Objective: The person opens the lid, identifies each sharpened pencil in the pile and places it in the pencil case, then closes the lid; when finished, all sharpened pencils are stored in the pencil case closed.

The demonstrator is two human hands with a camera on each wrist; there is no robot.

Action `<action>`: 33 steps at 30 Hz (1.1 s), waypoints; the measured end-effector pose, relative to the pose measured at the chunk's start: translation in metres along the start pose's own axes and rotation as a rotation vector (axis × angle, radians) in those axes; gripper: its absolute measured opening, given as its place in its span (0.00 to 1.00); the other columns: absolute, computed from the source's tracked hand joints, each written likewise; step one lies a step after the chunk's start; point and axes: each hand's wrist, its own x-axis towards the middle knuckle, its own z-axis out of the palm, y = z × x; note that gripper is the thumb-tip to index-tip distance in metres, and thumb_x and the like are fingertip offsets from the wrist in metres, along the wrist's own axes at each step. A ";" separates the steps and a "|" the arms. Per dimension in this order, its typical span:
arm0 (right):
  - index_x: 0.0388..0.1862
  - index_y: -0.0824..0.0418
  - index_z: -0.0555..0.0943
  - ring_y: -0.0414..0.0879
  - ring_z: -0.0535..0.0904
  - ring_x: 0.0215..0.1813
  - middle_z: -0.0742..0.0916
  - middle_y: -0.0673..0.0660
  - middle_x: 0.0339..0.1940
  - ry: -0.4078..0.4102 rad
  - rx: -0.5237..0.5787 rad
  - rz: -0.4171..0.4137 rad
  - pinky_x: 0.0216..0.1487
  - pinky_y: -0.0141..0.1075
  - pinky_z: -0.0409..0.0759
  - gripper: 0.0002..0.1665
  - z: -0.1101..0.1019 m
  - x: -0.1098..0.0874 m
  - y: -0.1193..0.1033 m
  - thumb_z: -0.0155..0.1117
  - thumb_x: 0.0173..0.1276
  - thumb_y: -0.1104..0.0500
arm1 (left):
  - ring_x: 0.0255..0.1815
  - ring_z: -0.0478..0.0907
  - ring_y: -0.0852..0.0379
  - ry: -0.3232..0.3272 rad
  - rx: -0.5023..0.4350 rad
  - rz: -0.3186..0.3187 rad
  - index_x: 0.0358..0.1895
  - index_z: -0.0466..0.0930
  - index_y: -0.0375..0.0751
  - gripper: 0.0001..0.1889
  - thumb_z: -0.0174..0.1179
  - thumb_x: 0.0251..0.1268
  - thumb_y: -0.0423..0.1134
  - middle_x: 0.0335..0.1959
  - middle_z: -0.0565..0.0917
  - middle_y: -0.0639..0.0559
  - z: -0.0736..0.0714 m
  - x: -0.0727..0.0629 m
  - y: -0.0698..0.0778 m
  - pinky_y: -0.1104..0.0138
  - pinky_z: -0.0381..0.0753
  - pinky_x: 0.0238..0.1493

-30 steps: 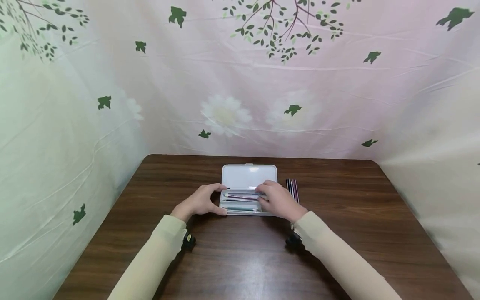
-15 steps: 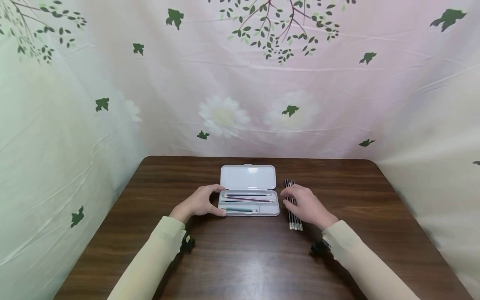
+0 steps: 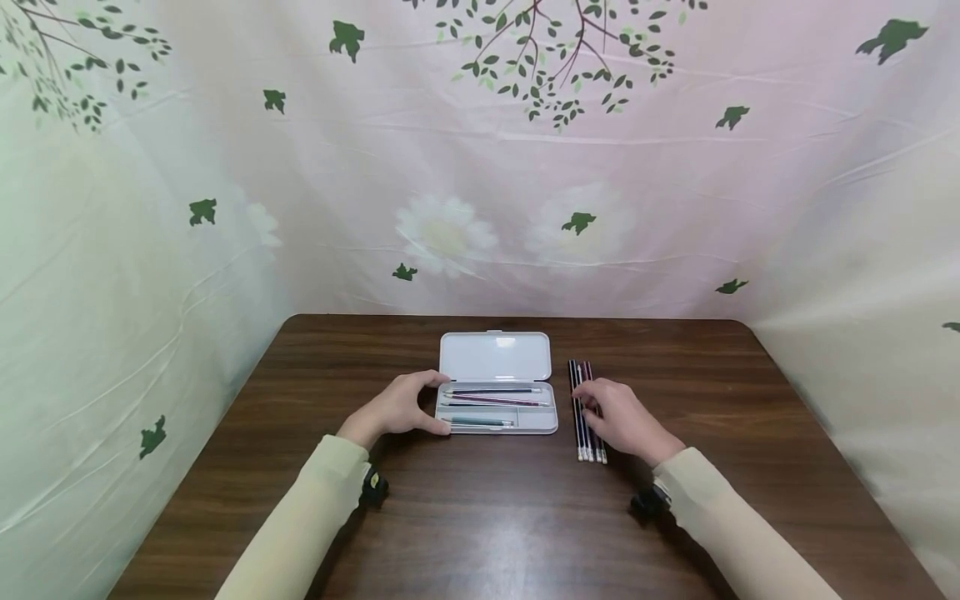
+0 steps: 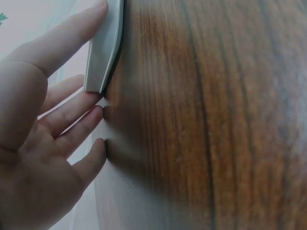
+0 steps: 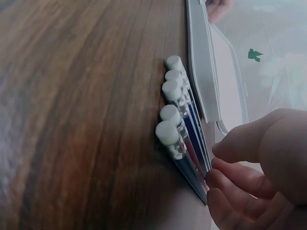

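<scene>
A white pencil case (image 3: 537,421) lies with its lid (image 3: 495,356) raised at the back; several pencils (image 3: 495,399) lie in its compartments. My left hand (image 3: 395,406) holds the case's left end, thumb at the near corner and index finger at the far one. In the left wrist view, the thumb (image 4: 72,38) overlaps the case's pale wall (image 4: 103,57). To the right of the case, several loose pencils (image 3: 581,437) lie side by side, white erasers toward me. My right hand (image 3: 622,417) is over them, bent fingertips at the pencils and thumb apart from the index finger.
Everything stands on a dark brown wooden table (image 3: 480,517). Behind it and at both sides hangs a pale printed cloth (image 3: 480,150) with leaves, birds and flowers. A small black device (image 3: 649,503) sits at the right wrist, another (image 3: 373,487) at the left.
My right hand has moved right, out of the case and over the loose pencils, uncovering the case's right half. It then shifted slightly farther right. The left hand keeps its hold.
</scene>
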 end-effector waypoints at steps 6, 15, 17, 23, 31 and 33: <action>0.49 0.68 0.85 0.44 0.83 0.38 0.87 0.57 0.37 -0.029 -0.012 0.036 0.41 0.42 0.86 0.14 -0.003 0.000 -0.001 0.70 0.63 0.72 | 0.71 0.72 0.51 0.000 0.002 -0.008 0.70 0.77 0.48 0.45 0.86 0.45 0.52 0.66 0.80 0.51 0.000 -0.001 0.000 0.50 0.67 0.77; 0.39 0.66 0.86 0.44 0.79 0.34 0.84 0.55 0.32 -0.033 -0.055 0.083 0.36 0.39 0.82 0.06 -0.005 0.002 -0.004 0.70 0.62 0.68 | 0.72 0.73 0.50 0.004 0.001 0.005 0.70 0.77 0.48 0.45 0.87 0.45 0.53 0.66 0.81 0.51 0.001 -0.001 -0.001 0.50 0.67 0.77; 0.38 0.66 0.86 0.44 0.80 0.34 0.84 0.56 0.32 -0.039 -0.063 0.086 0.36 0.40 0.83 0.06 -0.005 0.003 -0.004 0.70 0.61 0.68 | 0.72 0.73 0.51 0.005 0.005 0.011 0.70 0.77 0.48 0.45 0.87 0.44 0.53 0.66 0.81 0.51 0.001 0.000 -0.001 0.51 0.67 0.76; 0.40 0.70 0.85 0.50 0.83 0.36 0.86 0.60 0.33 -0.062 -0.091 0.082 0.38 0.45 0.86 0.09 -0.005 0.006 -0.005 0.68 0.60 0.70 | 0.71 0.73 0.51 0.005 0.012 0.021 0.70 0.77 0.48 0.45 0.87 0.45 0.53 0.65 0.82 0.51 0.000 0.001 -0.001 0.51 0.68 0.76; 0.40 0.72 0.84 0.49 0.78 0.32 0.82 0.58 0.28 -0.106 -0.124 0.124 0.32 0.42 0.82 0.11 -0.006 0.011 -0.011 0.65 0.56 0.71 | 0.72 0.73 0.51 0.008 0.000 0.015 0.70 0.77 0.48 0.46 0.87 0.45 0.52 0.65 0.82 0.51 0.000 -0.001 0.000 0.50 0.68 0.76; 0.40 0.72 0.84 0.49 0.76 0.31 0.83 0.58 0.28 -0.127 -0.130 0.154 0.32 0.42 0.81 0.11 -0.007 0.012 -0.014 0.66 0.57 0.71 | 0.72 0.73 0.51 0.008 0.000 0.013 0.71 0.77 0.48 0.46 0.86 0.45 0.52 0.66 0.81 0.51 0.000 -0.001 -0.001 0.50 0.68 0.76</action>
